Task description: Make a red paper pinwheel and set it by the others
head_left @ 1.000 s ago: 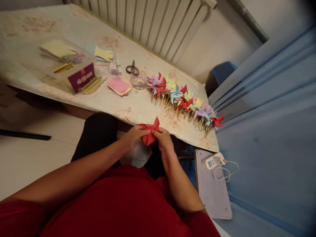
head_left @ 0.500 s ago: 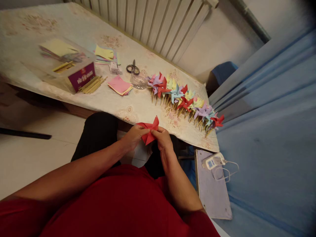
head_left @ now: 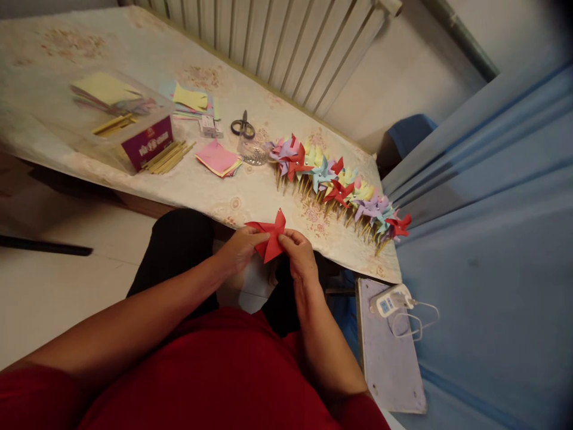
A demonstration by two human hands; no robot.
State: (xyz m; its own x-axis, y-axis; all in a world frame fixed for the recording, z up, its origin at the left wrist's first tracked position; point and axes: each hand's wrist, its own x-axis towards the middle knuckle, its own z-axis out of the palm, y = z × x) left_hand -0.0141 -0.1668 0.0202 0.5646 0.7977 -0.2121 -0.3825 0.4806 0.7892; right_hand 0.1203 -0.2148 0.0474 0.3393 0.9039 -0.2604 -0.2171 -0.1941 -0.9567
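Observation:
A red paper pinwheel (head_left: 271,243) with folded blades is held above my lap, close to the table's front edge. My left hand (head_left: 244,246) pinches it from the left, thumb near its middle. From the right, my right hand (head_left: 299,252) grips a blade between thumb and fingers. No stick shows on this pinwheel. Beyond it on the table lies a long row of pinwheels on sticks (head_left: 339,190) in red, purple, yellow and blue. Whether a pin sits in the held one's centre, I cannot tell.
On the flowered tablecloth (head_left: 264,197) are pink and yellow paper squares (head_left: 218,158), scissors (head_left: 243,126), a clear container of pins (head_left: 253,154), small boxes (head_left: 210,126), wooden sticks (head_left: 168,157) and a clear plastic box (head_left: 129,140). At right, a stool (head_left: 394,370) bears a white plug device (head_left: 391,301).
My right thumb and fingers have shifted slightly right along the red pinwheel, and more of its middle shows. The camera view has moved a little.

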